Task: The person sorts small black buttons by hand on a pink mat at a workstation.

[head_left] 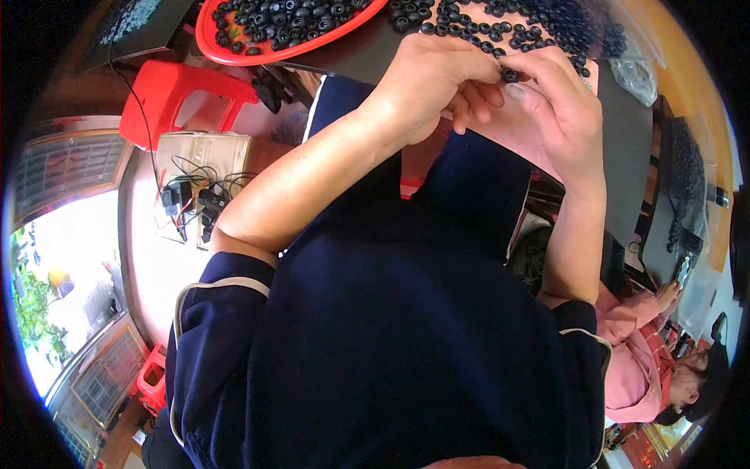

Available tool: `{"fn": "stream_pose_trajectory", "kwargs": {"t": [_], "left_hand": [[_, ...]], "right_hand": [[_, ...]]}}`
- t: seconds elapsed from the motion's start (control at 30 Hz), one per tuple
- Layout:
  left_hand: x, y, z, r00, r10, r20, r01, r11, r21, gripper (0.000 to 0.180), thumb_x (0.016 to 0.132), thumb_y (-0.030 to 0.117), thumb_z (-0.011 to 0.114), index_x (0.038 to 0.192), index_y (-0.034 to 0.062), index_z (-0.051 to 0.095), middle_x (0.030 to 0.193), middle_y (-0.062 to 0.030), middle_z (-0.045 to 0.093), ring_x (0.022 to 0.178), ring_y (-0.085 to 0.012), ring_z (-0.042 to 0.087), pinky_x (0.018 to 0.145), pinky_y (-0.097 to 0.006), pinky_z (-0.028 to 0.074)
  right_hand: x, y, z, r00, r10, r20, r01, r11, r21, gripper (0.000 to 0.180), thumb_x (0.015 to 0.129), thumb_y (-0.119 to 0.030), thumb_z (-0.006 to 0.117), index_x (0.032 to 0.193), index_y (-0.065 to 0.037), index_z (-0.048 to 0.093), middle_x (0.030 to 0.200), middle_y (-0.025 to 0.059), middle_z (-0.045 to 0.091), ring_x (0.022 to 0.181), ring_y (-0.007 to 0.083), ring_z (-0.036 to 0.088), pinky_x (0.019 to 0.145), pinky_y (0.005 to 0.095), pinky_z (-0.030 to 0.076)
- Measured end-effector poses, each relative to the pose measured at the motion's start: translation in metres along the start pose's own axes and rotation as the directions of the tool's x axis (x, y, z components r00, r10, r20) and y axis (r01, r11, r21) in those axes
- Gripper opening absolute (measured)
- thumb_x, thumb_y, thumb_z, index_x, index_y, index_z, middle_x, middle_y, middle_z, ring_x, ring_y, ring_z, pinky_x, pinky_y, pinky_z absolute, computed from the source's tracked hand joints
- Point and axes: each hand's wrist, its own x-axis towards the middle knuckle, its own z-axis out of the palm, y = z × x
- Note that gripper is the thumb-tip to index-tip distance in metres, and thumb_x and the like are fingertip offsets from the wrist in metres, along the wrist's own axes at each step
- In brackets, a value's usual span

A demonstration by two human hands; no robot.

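Observation:
A small black round part with a hole in it is up between my two hands, above a pink sheet at the table's near edge. My right hand pinches it between thumb and forefinger. From the left, my left hand reaches it with closed fingertips, its other fingers curled below; the exact grip there is partly hidden. Many similar loose black parts lie just beyond my hands on the sheet. A red tray at the far left is heaped with the same kind of part.
A clear plastic bag lies on the dark table to the right. Left of me stand a red stool and a cardboard box with tangled black cables. Another person in pink sits at the right, beside another table.

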Motion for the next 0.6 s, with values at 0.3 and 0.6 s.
{"fn": "stream_pose_trajectory", "kwargs": {"t": [0.3, 0.6], "left_hand": [[0.0, 0.003, -0.003, 0.999, 0.007, -0.043, -0.001, 0.99, 0.14, 0.015, 0.086, 0.011, 0.06, 0.088, -0.003, 0.066, 0.077, -0.0109, 0.067, 0.058, -0.0149, 0.061, 0.041, -0.025, 0.043], [0.012, -0.001, 0.0, 0.999, 0.002, -0.049, 0.0, 0.999, 0.035, 0.02, 0.088, 0.007, 0.057, 0.101, -0.005, 0.067, 0.087, -0.0147, 0.069, 0.065, -0.0176, 0.064, 0.051, -0.026, 0.048]], "right_hand": [[-0.007, 0.003, 0.002, 0.998, 0.047, -0.032, -0.045, 0.998, 0.049, 0.03, 0.075, 0.007, 0.062, 0.104, 0.0, 0.063, 0.09, 0.0107, 0.059, 0.08, 0.0235, 0.063, 0.07, 0.0305, 0.05], [-0.017, 0.019, 0.002, 0.99, 0.101, -0.098, -0.116, 0.979, -0.166, 0.026, 0.075, 0.0, 0.065, 0.1, -0.005, 0.065, 0.084, 0.008, 0.058, 0.077, 0.0256, 0.061, 0.068, 0.0342, 0.048]]}}
